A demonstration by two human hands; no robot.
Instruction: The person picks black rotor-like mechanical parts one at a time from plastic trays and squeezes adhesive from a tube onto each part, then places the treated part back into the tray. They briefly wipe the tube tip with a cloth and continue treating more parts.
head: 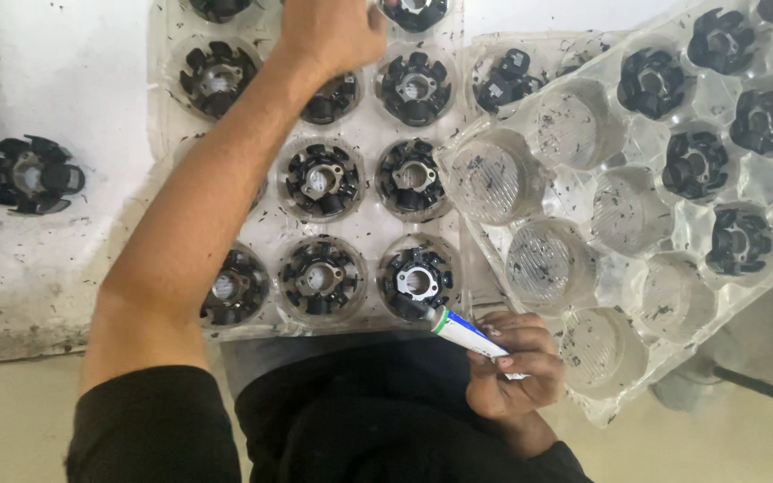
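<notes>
Holding white marker [469, 334] in right hand [512, 367]; left hand [331, 34] on clear tray [364, 125].

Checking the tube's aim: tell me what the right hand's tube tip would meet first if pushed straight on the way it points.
The right hand holds a white tube aimed up-left. Its tip is already at the black round part in the clear tray's nearest row; whether it touches is unclear.
</notes>
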